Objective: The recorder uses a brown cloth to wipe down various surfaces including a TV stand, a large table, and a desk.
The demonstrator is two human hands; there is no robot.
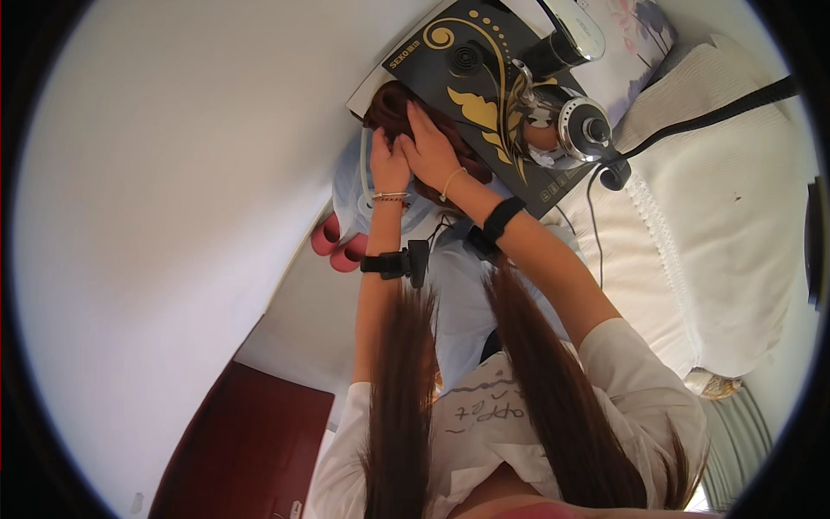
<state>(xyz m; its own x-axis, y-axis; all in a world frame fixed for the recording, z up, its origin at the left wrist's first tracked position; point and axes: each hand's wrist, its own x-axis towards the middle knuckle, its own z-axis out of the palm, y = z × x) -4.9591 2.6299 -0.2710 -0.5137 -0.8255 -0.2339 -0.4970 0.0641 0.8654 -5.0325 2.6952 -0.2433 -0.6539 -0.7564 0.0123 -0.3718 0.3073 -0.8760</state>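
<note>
A soft, dark red-brown bundle (389, 107), probably cloth, hangs in folds at the near left edge of the black tea-stove panel (421, 71). My left hand (390, 165) holds its lower left side, fingertips tucked against the folds. Laid across the middle of the bundle, my right hand (431, 152) holds it with its fingers stretched forward. The two thumbs are close together. Both palms are hidden. Right of my hands, a shiny metal kettle (551, 126) with a black handle stands on the gold-patterned panel.
A chrome-and-black water spout (570, 42) rises behind the kettle. Below my hands hangs a bluish translucent bag (350, 175) beside a clear tube (365, 162). Pink slippers (347, 253) lie on the floor. A cream cover (713, 227) spreads at right, crossed by a black cable (700, 117).
</note>
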